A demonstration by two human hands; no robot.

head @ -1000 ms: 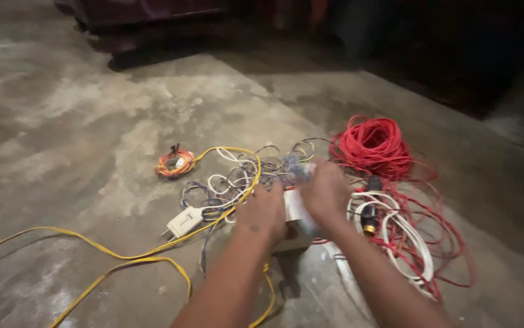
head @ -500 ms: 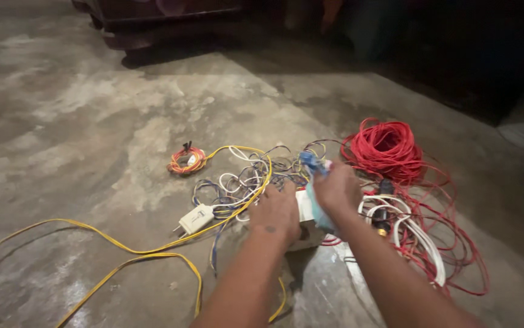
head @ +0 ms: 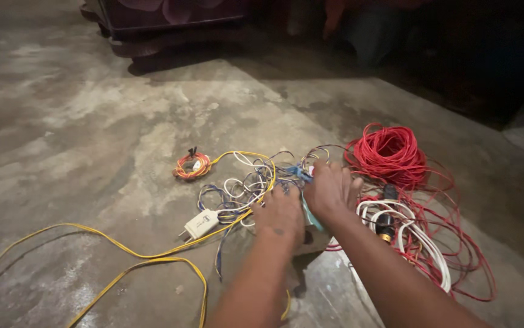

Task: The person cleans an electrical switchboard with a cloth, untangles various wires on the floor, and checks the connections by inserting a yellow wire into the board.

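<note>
My left hand (head: 280,212) and my right hand (head: 333,189) rest side by side on a tangle of thin loose wires (head: 247,182) on the concrete floor. A pale box lies under both hands, mostly hidden. A blue-handled tool (head: 299,174) sticks out by my right hand's fingers, which curl around it and a teal part below. A white plug (head: 200,224) lies left of my left hand, joined to a long yellow cable (head: 110,246).
A coil of red wire (head: 389,152) lies beyond my right hand, with loose red strands and white cable (head: 423,243) to the right. A small orange wire coil (head: 192,165) sits further left. Dark furniture (head: 165,18) stands at the back.
The view has shifted slightly. Both hands stayed on the wire pile, and my right hand moved a little forward with the blue tool.
</note>
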